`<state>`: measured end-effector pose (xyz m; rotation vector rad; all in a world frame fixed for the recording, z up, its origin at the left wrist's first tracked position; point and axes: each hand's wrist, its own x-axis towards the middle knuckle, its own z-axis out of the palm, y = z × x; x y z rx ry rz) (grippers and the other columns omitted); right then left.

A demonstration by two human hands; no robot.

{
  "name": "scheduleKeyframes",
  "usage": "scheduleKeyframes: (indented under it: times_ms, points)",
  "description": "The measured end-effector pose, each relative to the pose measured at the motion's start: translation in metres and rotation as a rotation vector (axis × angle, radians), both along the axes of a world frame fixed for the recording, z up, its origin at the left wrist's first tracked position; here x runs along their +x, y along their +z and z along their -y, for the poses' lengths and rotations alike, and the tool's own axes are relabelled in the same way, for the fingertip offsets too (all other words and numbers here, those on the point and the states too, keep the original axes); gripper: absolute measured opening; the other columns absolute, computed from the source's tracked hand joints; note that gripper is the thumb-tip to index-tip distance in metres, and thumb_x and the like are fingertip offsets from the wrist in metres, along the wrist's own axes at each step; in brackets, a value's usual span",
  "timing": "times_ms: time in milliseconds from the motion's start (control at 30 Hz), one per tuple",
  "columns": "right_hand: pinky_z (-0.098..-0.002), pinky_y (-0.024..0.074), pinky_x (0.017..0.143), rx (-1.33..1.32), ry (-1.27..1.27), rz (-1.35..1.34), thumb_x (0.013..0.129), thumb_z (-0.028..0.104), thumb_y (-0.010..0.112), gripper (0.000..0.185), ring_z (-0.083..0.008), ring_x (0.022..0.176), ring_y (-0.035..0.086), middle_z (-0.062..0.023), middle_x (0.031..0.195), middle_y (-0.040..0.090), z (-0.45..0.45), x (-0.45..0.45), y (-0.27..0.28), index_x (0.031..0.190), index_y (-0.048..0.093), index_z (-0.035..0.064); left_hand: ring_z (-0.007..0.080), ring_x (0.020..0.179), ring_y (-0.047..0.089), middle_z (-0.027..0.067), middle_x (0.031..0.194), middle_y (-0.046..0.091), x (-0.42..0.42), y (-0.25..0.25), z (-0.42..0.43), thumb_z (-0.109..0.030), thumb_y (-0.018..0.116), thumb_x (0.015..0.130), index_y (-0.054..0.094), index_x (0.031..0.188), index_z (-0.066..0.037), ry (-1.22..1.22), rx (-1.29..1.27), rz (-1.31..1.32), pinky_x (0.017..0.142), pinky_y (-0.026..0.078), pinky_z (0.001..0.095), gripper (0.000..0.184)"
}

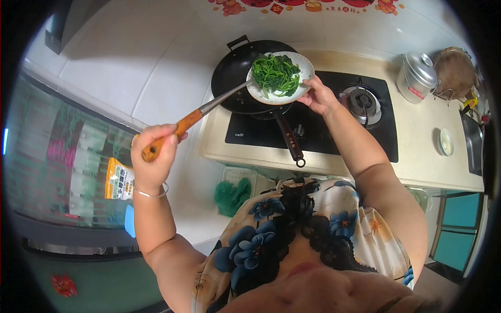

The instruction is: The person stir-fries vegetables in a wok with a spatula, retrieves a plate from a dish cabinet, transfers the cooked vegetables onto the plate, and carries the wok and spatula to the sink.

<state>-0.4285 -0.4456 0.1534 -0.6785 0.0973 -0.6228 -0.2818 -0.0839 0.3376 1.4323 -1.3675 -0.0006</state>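
Observation:
My left hand (159, 151) is closed around the wooden handle of a metal-shafted cooking utensil (195, 115). The utensil's shaft slants up to the left rim of a white plate (305, 65); its working end is hidden at the plate and greens. Cooked leafy greens (274, 75) are heaped on the plate. At the plate's lower right, my right hand (317, 97) grips the rim and holds it above the wok. Beneath sits a black wok (229, 78) on the left side of the stove, its long handle (287, 135) pointing toward my body.
The black gas stove (250, 130) has a bare right burner (361, 101). To the right stand a lidded metal pot (417, 78), a round brown board (454, 73), a small white dish (445, 142) and a sink (474, 138). A glass-fronted cabinet (52, 151) lies at left.

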Motion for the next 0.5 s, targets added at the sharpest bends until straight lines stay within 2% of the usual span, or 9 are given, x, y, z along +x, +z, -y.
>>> scheduleKeyframes:
  times_ms: [33, 100, 133, 167, 233, 300, 400, 433, 500]
  points:
    - [-0.0435, 0.0557, 0.078, 0.002, 0.001, 0.002, 0.082, 0.004, 0.051, 0.049, -0.0287, 0.097, 0.061, -0.0138, 0.116, 0.051, -0.001, -0.002, 0.000, 0.128, 0.035, 0.0119, 0.0245, 0.076, 0.065, 0.0129, 0.085, 0.062, -0.002, 0.001, -0.001, 0.003, 0.060, 0.079, 0.060, 0.091, 0.003, -0.005, 0.002, 0.002, 0.069, 0.053, 0.0313, 0.012]
    - [-0.0438, 0.0554, 0.078, 0.012, -0.011, 0.004, 0.082, 0.004, 0.051, 0.050, -0.0291, 0.098, 0.061, -0.0139, 0.116, 0.051, -0.002, -0.002, -0.003, 0.128, 0.035, 0.0117, 0.0238, 0.078, 0.064, 0.0125, 0.083, 0.063, -0.005, 0.004, -0.003, 0.003, 0.063, 0.076, 0.060, 0.091, 0.002, -0.033, 0.037, 0.443, 0.067, 0.052, 0.0330, 0.015]
    - [-0.0441, 0.0551, 0.079, 0.020, -0.017, 0.006, 0.081, 0.003, 0.051, 0.050, -0.0294, 0.098, 0.060, -0.0140, 0.117, 0.051, -0.002, -0.003, -0.004, 0.128, 0.035, 0.0114, 0.0261, 0.078, 0.063, 0.0139, 0.079, 0.062, -0.014, 0.008, -0.003, 0.002, 0.067, 0.070, 0.060, 0.088, -0.001, -0.003, 0.054, 0.544, 0.065, 0.051, 0.0339, 0.020]
    - [-0.0441, 0.0551, 0.079, 0.018, -0.024, 0.009, 0.081, 0.003, 0.051, 0.050, -0.0294, 0.098, 0.060, -0.0140, 0.117, 0.051, -0.002, -0.003, -0.005, 0.128, 0.035, 0.0114, 0.0261, 0.078, 0.063, 0.0139, 0.079, 0.062, -0.019, 0.010, -0.003, 0.002, 0.067, 0.070, 0.060, 0.088, -0.001, -0.010, 0.051, 0.546, 0.065, 0.051, 0.0339, 0.020]
    - [-0.0450, 0.0542, 0.081, 0.054, -0.030, 0.036, 0.081, 0.003, 0.051, 0.050, -0.0304, 0.100, 0.059, -0.0146, 0.118, 0.049, 0.000, -0.006, -0.005, 0.128, 0.036, 0.0112, 0.0296, 0.074, 0.062, 0.0158, 0.084, 0.062, -0.029, 0.012, 0.000, 0.000, 0.069, 0.065, 0.060, 0.085, -0.004, -0.100, 0.145, 0.839, 0.063, 0.051, 0.0335, 0.023]
    - [-0.0459, 0.0535, 0.082, 0.062, -0.041, 0.031, 0.081, 0.003, 0.051, 0.050, -0.0308, 0.101, 0.059, -0.0148, 0.119, 0.049, 0.001, -0.006, -0.006, 0.128, 0.036, 0.0113, 0.0315, 0.074, 0.061, 0.0164, 0.089, 0.060, -0.046, 0.010, 0.002, -0.003, 0.069, 0.066, 0.060, 0.083, -0.006, -0.056, 0.211, 0.924, 0.060, 0.051, 0.0343, 0.020]
    - [-0.0475, 0.0524, 0.083, 0.075, -0.050, 0.027, 0.080, 0.002, 0.051, 0.050, -0.0315, 0.103, 0.058, -0.0150, 0.120, 0.048, 0.002, -0.005, -0.008, 0.127, 0.036, 0.0115, 0.0297, 0.077, 0.061, 0.0160, 0.092, 0.058, -0.057, -0.002, 0.003, -0.010, 0.063, 0.074, 0.058, 0.082, -0.003, -0.007, 0.463, 1.167, 0.062, 0.052, 0.0350, 0.011]
    - [-0.0484, 0.0518, 0.084, 0.081, -0.051, 0.025, 0.080, 0.001, 0.051, 0.051, -0.0317, 0.103, 0.057, -0.0150, 0.120, 0.048, 0.003, -0.005, -0.008, 0.127, 0.036, 0.0116, 0.0297, 0.077, 0.061, 0.0160, 0.092, 0.058, -0.055, -0.003, 0.004, -0.010, 0.063, 0.074, 0.058, 0.082, -0.003, -0.010, 0.461, 1.171, 0.062, 0.052, 0.0350, 0.011]
    - [-0.0488, 0.0516, 0.084, 0.098, -0.068, 0.018, 0.080, 0.001, 0.051, 0.051, -0.0318, 0.103, 0.057, -0.0150, 0.120, 0.048, 0.006, -0.009, -0.007, 0.127, 0.036, 0.0118, 0.0297, 0.079, 0.061, 0.0189, 0.094, 0.058, -0.057, -0.005, 0.010, -0.010, 0.065, 0.074, 0.057, 0.081, -0.001, -0.065, 0.297, 1.417, 0.067, 0.053, 0.0347, 0.014]
